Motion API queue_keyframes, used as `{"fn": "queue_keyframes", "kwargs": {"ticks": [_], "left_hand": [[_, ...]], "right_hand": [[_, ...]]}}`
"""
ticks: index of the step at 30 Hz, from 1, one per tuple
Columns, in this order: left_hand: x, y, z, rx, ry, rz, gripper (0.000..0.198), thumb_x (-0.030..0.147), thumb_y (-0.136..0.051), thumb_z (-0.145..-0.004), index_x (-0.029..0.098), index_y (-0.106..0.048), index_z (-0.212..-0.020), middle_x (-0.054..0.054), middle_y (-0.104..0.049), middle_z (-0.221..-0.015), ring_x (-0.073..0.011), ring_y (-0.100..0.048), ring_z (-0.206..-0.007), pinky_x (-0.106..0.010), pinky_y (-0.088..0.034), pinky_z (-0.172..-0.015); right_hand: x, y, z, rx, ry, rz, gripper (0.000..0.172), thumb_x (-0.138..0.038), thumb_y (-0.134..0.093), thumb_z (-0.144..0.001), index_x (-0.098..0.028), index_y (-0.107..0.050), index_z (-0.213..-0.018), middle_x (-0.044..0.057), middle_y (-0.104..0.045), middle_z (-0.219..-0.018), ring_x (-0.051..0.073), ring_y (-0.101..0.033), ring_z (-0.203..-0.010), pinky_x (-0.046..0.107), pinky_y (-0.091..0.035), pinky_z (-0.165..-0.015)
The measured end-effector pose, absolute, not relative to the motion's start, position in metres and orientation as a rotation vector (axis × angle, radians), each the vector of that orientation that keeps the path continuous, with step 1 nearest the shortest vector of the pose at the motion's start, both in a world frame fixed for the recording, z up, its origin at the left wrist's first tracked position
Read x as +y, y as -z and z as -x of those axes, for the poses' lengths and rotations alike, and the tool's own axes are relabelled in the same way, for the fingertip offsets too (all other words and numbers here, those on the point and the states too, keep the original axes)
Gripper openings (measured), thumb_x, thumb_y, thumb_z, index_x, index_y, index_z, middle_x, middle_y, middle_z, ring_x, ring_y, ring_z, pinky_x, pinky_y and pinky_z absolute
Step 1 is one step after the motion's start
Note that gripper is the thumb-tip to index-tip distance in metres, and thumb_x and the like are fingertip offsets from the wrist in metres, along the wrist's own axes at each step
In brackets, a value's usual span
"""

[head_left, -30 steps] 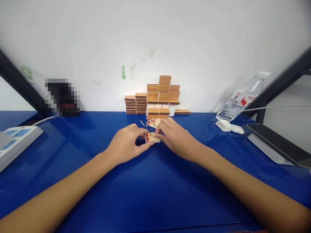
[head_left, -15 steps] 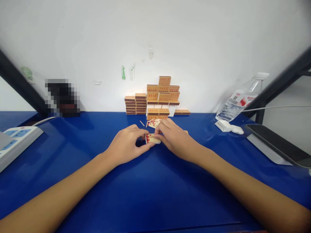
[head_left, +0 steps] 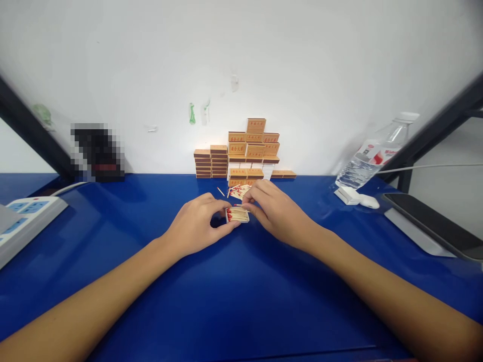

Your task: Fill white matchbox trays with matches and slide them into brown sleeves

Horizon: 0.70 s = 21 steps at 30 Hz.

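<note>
My left hand (head_left: 202, 221) is closed around the left end of a matchbox tray (head_left: 246, 220), thumb along its near side and fingers along the far side. Red-headed matches (head_left: 237, 214) lie lengthwise in the tray, heads to the left. Over the tray's far right corner, the thumb and fingers of my right hand (head_left: 273, 208) pinch a single match (head_left: 239, 205), its red head pointing left. Just beyond the tray lies a loose pile of matches (head_left: 238, 191), partly hidden by my right hand. One stray match (head_left: 221, 191) rests left of the pile.
Stacked matchboxes (head_left: 237, 149) stand against the wall, with lower stacks (head_left: 219, 161) on their left. At the right are a water bottle (head_left: 372, 151), a white charger (head_left: 349, 195) and a phone on a stand (head_left: 433, 221). A power strip (head_left: 37, 216) sits at the left.
My right hand has shifted slightly right and lifted from the matches in the tray, and a match now shows between its fingertips. The left hand and tray have stayed in place.
</note>
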<state>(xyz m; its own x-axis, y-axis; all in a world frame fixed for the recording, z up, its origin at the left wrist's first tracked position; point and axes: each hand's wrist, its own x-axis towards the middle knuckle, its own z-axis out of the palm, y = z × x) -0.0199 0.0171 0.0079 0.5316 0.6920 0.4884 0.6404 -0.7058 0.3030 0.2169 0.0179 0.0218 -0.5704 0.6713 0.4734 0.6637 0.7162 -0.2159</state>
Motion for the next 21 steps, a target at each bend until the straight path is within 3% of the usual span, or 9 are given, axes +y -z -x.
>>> {"fn": "queue_keyframes", "kwargs": {"ticks": [13, 18, 21], "left_hand": [[0.017, -0.009, 0.018, 1.139, -0.922, -2.633, 0.026, 0.048, -0.072, -0.094, 0.024, -0.078, -0.102, -0.003, -0.073, -0.085, -0.019, -0.065, -0.08, -0.032, -0.052, -0.071], [0.017, -0.008, 0.019, 1.155, -0.925, -2.641, 0.026, 0.046, -0.073, -0.093, 0.023, -0.078, -0.104, -0.002, -0.072, -0.085, -0.0185, -0.065, -0.08, -0.032, -0.052, -0.071], [0.017, -0.007, 0.019, 1.158, -0.928, -2.64, 0.026, 0.045, -0.075, -0.092, 0.024, -0.078, -0.106, -0.002, -0.072, -0.086, -0.0182, -0.065, -0.079, -0.032, -0.052, -0.07]], "right_hand": [[0.011, -0.024, -0.214, -2.4, 0.035, 0.967, 0.013, -0.024, -0.052, -0.106, -0.019, -0.063, -0.1, 0.01, -0.063, -0.099, 0.024, -0.057, -0.095, 0.039, -0.048, -0.084], [0.013, -0.027, -0.226, -2.454, 0.007, 1.042, 0.004, -0.019, -0.057, -0.102, -0.019, -0.06, -0.101, 0.01, -0.062, -0.103, 0.025, -0.058, -0.099, 0.038, -0.049, -0.085], [0.013, -0.027, -0.228, -2.497, -0.002, 1.085, 0.008, -0.017, -0.052, -0.103, -0.019, -0.058, -0.098, 0.01, -0.062, -0.102, 0.025, -0.058, -0.098, 0.038, -0.049, -0.085]]}}
